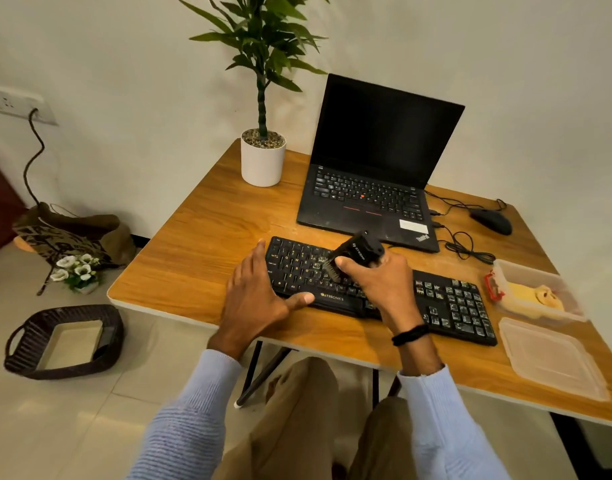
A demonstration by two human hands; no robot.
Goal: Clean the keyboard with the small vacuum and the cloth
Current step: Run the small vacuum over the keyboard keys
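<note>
At the keyboard's (451, 308) left end our left hand (259, 299) lies flat and wide, fingers straight along the side and the thumb on the front rim, holding nothing. Only that light press steadies the board, which sits aslant close to the table's (207, 237) front edge. If the press slackens while we scrub, we judge the board could skid toward that edge. Further right, the vacuum (358, 252) is tilted with its brush down on the letter keys, our right hand (380, 282) wrapped tight round its body. A steep, hard stroke might catch a keycap and lever it loose, or the suction might take it up. We cannot tell whether the motor is running. The number pad to the right of our wrist may get skipped if we do not work across. Behind the hand a cable (470, 249) loops near the laptop (370, 199), and a wide backswing could snag it. At the right edge the cloth (521, 292) waits in an open tub (536, 271), lid (554, 358) beside it, and a careless elbow could push either off.
</note>
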